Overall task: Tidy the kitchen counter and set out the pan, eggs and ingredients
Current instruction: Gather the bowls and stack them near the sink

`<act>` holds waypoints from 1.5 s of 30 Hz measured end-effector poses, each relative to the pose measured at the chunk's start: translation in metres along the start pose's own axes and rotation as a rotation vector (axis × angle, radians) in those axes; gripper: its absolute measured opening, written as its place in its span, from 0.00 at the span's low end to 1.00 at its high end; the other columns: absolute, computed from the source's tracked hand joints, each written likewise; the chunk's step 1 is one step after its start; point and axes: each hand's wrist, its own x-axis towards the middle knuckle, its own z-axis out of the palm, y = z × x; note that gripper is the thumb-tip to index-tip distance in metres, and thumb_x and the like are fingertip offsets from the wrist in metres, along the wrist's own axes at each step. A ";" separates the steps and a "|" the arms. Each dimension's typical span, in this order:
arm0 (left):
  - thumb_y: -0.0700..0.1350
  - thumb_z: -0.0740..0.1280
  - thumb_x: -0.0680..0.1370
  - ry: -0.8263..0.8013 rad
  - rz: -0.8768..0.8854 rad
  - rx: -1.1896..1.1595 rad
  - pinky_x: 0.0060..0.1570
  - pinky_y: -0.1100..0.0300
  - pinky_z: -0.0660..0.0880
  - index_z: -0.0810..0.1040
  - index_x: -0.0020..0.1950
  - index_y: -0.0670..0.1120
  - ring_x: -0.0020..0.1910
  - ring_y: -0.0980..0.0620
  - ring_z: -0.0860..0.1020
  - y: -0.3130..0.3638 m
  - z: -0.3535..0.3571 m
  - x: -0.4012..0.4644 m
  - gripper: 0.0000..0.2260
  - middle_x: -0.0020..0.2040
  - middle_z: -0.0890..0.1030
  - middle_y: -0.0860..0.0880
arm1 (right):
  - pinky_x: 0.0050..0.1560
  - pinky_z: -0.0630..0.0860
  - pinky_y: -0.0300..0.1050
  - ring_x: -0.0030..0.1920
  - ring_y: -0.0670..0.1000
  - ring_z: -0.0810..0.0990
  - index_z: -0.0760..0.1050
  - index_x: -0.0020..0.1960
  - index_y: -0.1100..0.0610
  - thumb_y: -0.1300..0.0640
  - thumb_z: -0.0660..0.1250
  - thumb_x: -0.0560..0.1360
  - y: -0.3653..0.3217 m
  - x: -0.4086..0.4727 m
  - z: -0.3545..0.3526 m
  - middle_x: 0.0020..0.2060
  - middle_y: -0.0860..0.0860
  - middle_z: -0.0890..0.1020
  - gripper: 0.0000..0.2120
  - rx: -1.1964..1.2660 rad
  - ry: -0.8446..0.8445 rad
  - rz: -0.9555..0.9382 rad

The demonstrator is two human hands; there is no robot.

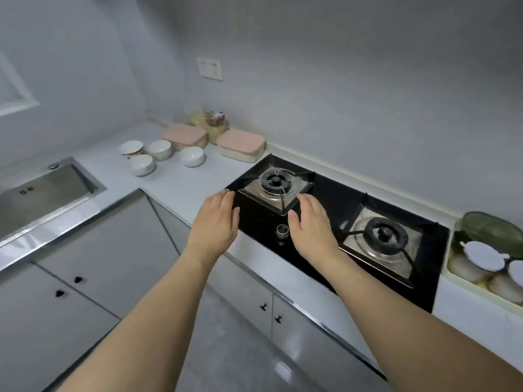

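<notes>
- Head view: your left hand (216, 222) and right hand (310, 222) were both spread flat with relaxed fingers, holding nothing, hovering over the near edge of the black stove (325, 256).
- The left burner (276, 182) sat at 12 o'clock between your hands, a knob (282, 230) just beside your right thumb.
- Eggs (464, 268) lay in a tray (452, 278) at 3 o'clock; white bowls (162, 154) and two pink-lidded boxes (240, 144) stood at 11 o'clock, the sink (42, 190) at 9.

Both hands — left hand (215, 222), right hand (310, 226) — held flat over stove (325, 244) w/ nothing gripped.
</notes>
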 end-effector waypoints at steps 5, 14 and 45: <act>0.42 0.60 0.81 0.036 -0.110 0.024 0.66 0.48 0.66 0.71 0.67 0.35 0.64 0.38 0.71 -0.113 -0.036 -0.004 0.17 0.66 0.73 0.38 | 0.75 0.54 0.48 0.74 0.51 0.57 0.57 0.75 0.58 0.53 0.54 0.82 -0.081 0.030 0.075 0.74 0.52 0.61 0.24 0.030 -0.076 -0.055; 0.45 0.56 0.80 0.036 -0.227 0.013 0.65 0.48 0.68 0.71 0.67 0.36 0.62 0.38 0.72 -0.250 -0.073 -0.011 0.19 0.64 0.74 0.38 | 0.75 0.54 0.46 0.74 0.51 0.58 0.58 0.75 0.59 0.54 0.54 0.81 -0.183 0.078 0.163 0.73 0.53 0.62 0.23 0.039 -0.168 -0.120; 0.42 0.61 0.81 0.015 -0.421 0.028 0.69 0.49 0.64 0.67 0.70 0.36 0.68 0.39 0.68 -0.503 -0.011 0.249 0.20 0.69 0.70 0.40 | 0.70 0.59 0.46 0.70 0.55 0.63 0.61 0.72 0.62 0.58 0.56 0.80 -0.255 0.415 0.345 0.71 0.57 0.66 0.22 0.129 -0.253 -0.009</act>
